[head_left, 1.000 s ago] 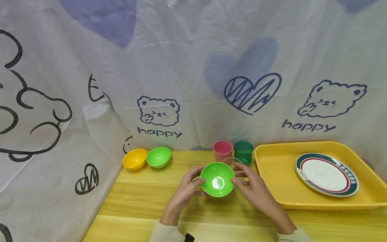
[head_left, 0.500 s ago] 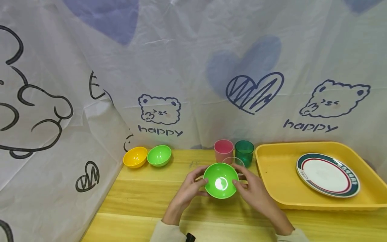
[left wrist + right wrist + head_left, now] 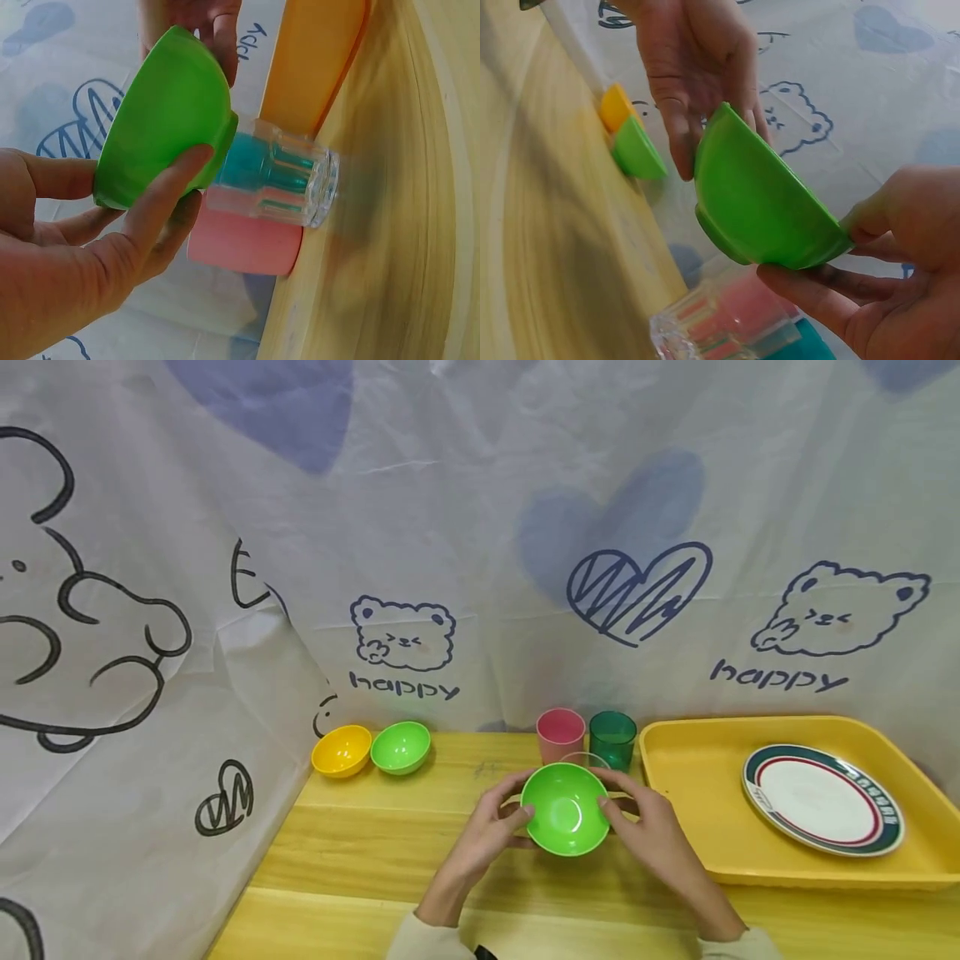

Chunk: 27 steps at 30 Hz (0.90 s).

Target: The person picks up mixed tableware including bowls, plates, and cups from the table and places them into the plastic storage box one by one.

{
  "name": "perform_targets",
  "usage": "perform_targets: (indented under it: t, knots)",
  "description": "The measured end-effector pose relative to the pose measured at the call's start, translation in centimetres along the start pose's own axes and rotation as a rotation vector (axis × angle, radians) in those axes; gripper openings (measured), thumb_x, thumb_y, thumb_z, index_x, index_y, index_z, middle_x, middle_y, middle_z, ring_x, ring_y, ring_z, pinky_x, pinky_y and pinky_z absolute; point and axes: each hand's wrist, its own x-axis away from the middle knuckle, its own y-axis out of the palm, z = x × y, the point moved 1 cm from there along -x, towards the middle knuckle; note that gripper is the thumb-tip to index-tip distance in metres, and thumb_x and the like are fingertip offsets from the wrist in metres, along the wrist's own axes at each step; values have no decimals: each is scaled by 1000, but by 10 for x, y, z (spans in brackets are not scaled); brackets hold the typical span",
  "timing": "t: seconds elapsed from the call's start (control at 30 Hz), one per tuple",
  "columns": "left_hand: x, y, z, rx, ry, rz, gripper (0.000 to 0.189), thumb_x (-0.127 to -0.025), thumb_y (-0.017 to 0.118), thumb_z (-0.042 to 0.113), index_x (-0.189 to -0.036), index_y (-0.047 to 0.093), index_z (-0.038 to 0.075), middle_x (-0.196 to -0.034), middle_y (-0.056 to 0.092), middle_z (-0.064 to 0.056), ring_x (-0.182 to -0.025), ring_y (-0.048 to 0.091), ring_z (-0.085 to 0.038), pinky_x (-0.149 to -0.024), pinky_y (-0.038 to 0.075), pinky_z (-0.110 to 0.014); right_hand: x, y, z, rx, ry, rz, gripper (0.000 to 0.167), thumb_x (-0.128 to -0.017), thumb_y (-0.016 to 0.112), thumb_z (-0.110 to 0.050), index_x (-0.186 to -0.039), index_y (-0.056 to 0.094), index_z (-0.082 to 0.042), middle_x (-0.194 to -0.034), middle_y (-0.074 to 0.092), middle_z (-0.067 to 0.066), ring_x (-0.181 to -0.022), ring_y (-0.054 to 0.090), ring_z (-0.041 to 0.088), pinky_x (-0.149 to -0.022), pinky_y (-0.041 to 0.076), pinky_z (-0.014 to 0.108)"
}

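Observation:
A bright green bowl [image 3: 566, 810] is held between both hands above the table, its inside facing the head camera. My left hand [image 3: 491, 827] grips its left side, thumb at the rim and fingers under the outer wall, as the left wrist view shows. On the opposite side my right hand [image 3: 651, 831] pinches the rim with the thumb, fingers beneath the bowl [image 3: 765, 202]. Just behind the bowl stands a clear glass [image 3: 315, 180], mostly hidden in the head view. A pink cup [image 3: 560, 735] and a teal cup [image 3: 612, 739] stand behind it.
At the back left, a yellow bowl [image 3: 342, 751] and a second green bowl [image 3: 401, 747] sit side by side. A yellow tray [image 3: 690, 810] on the right holds a white plate [image 3: 817, 800] with a dark green rim. A printed cloth [image 3: 480, 527] hangs behind the wooden table [image 3: 360, 843].
Both hands and the held green bowl have shifted slightly to the right in the head view. The grip looks the same, and the cups, tray and other bowls keep their places.

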Motion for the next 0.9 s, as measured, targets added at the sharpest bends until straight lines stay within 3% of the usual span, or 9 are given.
perform_targets:
  t: [0.13,0.27,0.33,0.5,0.63,0.73,0.9]
  knots:
    - [3,4,1,52,16,-38,49,-106,51,4,-154,43,5,-150,43,-20,-118,62,-33,-83,62,-47,1,-7,0,-17,-1,14,36,-100,63,-3,-136,64,-4,-130,66,19,-105,71,34,-81,61,31]
    - [8,-5,3,84,18,-43,50,-107,51,8,-156,39,3,-149,42,-26,-126,57,-34,-93,57,-53,0,-15,-2,-8,20,45,35,-101,62,-4,-135,65,-5,-131,66,17,-105,71,32,-83,61,30]
    - [10,-13,2,62,20,3,49,-107,52,8,-154,40,1,-146,43,-28,-127,55,-35,-96,54,-56,-2,-23,-5,16,42,56,35,-101,60,-5,-136,65,-5,-130,66,17,-106,70,33,-85,61,33]
    - [20,-34,-3,-103,-8,169,43,-108,50,7,-148,45,-4,-137,51,-27,-121,56,-38,-93,56,-57,-9,-51,-9,142,55,55,38,-103,57,-8,-140,60,-3,-129,66,19,-112,67,36,-90,59,41]
    - [28,-49,-10,-186,-53,244,46,-108,50,12,-150,40,-6,-140,48,-31,-125,52,-48,-93,57,-54,-17,-80,-8,187,57,100,38,-105,55,-12,-141,59,-1,-128,65,24,-109,68,43,-77,62,29]
    - [30,-62,-15,-212,-92,306,51,-109,48,13,-153,34,-9,-143,43,-35,-129,48,-52,-96,56,-53,-23,-103,-5,218,64,169,38,-105,54,-15,-140,60,1,-128,64,28,-107,68,46,-69,56,16]
    - [27,-83,-18,-218,-180,398,63,-110,45,16,-156,14,-14,-149,32,-39,-136,40,-55,-105,49,-55,-35,-130,9,299,75,275,39,-105,53,-17,-138,61,2,-125,64,28,-105,67,47,-67,51,8]
